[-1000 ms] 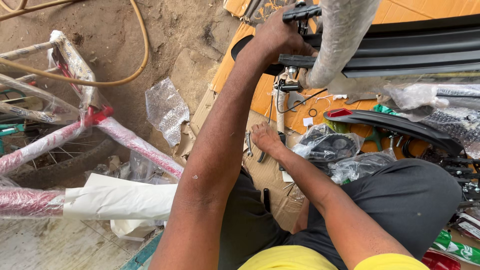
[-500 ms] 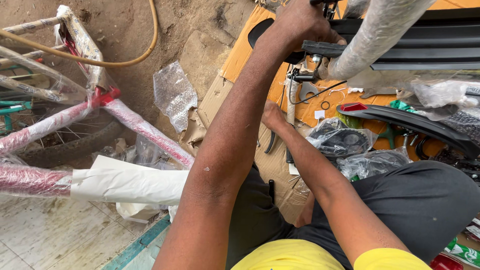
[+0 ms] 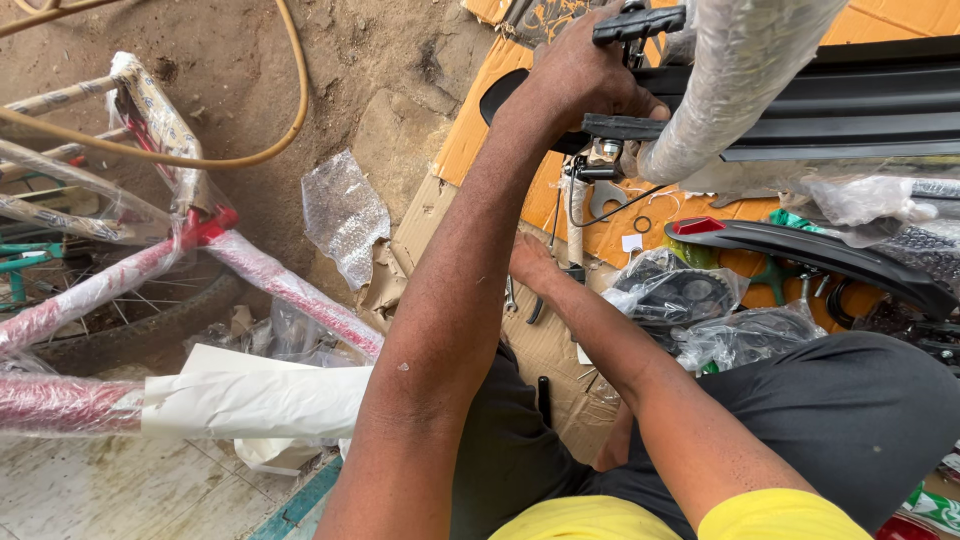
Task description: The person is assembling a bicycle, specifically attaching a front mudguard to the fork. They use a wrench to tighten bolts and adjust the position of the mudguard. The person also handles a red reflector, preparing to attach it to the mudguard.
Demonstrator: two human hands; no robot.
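Observation:
My left hand (image 3: 580, 75) is closed around a black brake caliper (image 3: 625, 125) fixed to a bicycle tube wrapped in clear plastic (image 3: 735, 75), near the top of the view. My right hand (image 3: 532, 265) reaches down to the cardboard (image 3: 545, 350), just above a wrench and pliers (image 3: 522, 300) lying there. Its fingers point away from me and are hidden, so I cannot see whether they hold anything. A thin black cable (image 3: 625, 200) hangs below the caliper.
A black mudguard with a red reflector (image 3: 800, 250) and bagged bicycle parts (image 3: 680, 295) lie to the right. A red frame wrapped in plastic (image 3: 270, 285), a spoked wheel (image 3: 130, 310), bubble wrap (image 3: 345, 215) and a tan hose (image 3: 290, 90) lie on the dirt at left.
My left hand has stayed on the brake caliper. My right hand has shifted slightly over the tools on the cardboard. The view has moved a little.

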